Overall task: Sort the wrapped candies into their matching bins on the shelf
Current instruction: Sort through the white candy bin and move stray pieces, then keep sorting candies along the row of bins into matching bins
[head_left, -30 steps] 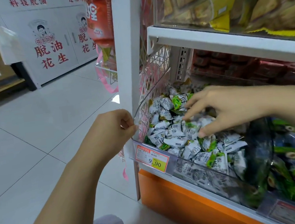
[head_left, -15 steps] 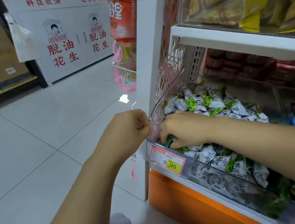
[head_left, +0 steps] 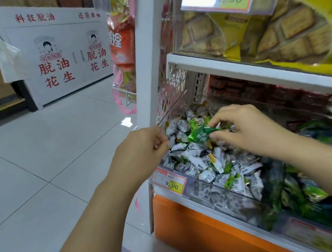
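Note:
A clear plastic bin (head_left: pixel 214 190) on the lower shelf holds a heap of white wrapped candies (head_left: pixel 204 160) with green marks. My right hand (head_left: pixel 248 129) pinches a green wrapped candy (head_left: pixel 201 134) by its right end, lifted just above the heap. My left hand (head_left: pixel 141 151) is closed on the bin's clear left side panel (head_left: pixel 172 112) at its front corner. To the right, a neighbouring bin holds dark green and blue wrapped candies (head_left: pixel 288 190).
A white shelf post (head_left: pixel 148 55) rises right behind my left hand. The shelf board above (head_left: pixel 258 73) carries yellow biscuit packs (head_left: pixel 274 28). A price tag reading 9.90 (head_left: pixel 170 182) is on the bin front. An orange base (head_left: pixel 204 233) lies below; tiled floor spreads left.
My right hand dug into the bin's front left corner, then rose out holding a green candy. My left hand stayed on the side panel.

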### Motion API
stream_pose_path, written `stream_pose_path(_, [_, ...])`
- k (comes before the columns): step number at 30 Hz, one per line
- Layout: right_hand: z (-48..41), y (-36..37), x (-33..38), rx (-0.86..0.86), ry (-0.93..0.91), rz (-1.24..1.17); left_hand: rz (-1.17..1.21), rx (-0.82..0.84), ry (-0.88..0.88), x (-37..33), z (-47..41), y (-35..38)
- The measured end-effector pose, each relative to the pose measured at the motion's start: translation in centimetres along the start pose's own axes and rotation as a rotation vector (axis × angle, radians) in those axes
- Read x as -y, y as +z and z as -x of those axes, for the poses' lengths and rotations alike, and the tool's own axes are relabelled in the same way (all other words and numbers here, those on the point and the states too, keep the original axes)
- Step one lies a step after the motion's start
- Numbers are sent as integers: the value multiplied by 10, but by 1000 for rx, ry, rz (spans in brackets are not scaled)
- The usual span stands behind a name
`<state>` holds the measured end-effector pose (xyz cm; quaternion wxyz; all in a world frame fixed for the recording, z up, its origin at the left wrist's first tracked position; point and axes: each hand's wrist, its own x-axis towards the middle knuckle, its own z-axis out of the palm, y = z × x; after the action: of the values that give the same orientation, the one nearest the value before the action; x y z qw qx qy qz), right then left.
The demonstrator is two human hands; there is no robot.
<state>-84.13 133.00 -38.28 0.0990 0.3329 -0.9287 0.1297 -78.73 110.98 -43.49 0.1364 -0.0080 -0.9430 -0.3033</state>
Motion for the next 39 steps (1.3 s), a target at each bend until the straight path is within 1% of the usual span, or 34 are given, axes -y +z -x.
stream_pose_path(5, [74, -32, 3, -21, 177, -78, 5, 14, 181, -46, 7, 24])
stream_pose_path(8, [124, -49, -7, -45, 273, -85, 61, 32, 287, -86, 18, 46])
stream_pose_path(14, [224, -79, -47, -175, 426, -101, 76, 73, 499, -165, 40, 96])
stream_pose_path(17, [272, -88, -72, -272, 491, -85, 63, 107, 584, -203, 46, 113])
stream_pose_path(22, [335, -100, -112, -452, 598, 19, -4, 170, 663, -249, 55, 142])
stream_pose_path(24, [356, -106, -128, -513, 692, 56, -5, 219, 691, -265, 59, 155])
stream_pose_path(26, [376, -112, -143, -604, 827, 77, -14, 278, 717, -281, 63, 166])
stream_pose_path(28, [393, -117, -158, -685, 955, 92, -28, 320, 776, -295, 66, 177])
stream_pose_path(29, [401, -118, -165, -698, 1006, 96, -29, 336, 813, -302, 67, 182])
stream_pose_path(31, [415, -120, -180, -654, 1094, 107, -47, 383, 858, -313, 69, 190])
stream_pose_path(32, [420, -121, -188, -589, 1138, 105, -72, 400, 870, -318, 70, 194])
stream_pose_path(35, [430, -124, -206, -282, 1250, 79, -165, 422, 887, -326, 71, 203])
stream_pose_path(36, [431, -125, -209, -205, 1271, 69, -188, 430, 888, -327, 72, 205])
stream_pose_path(37, [433, -127, -211, -161, 1278, 66, -203, 443, 884, -328, 73, 207])
stream_pose_path(39, [435, -129, -213, -152, 1266, 88, -210, 465, 875, -328, 73, 209])
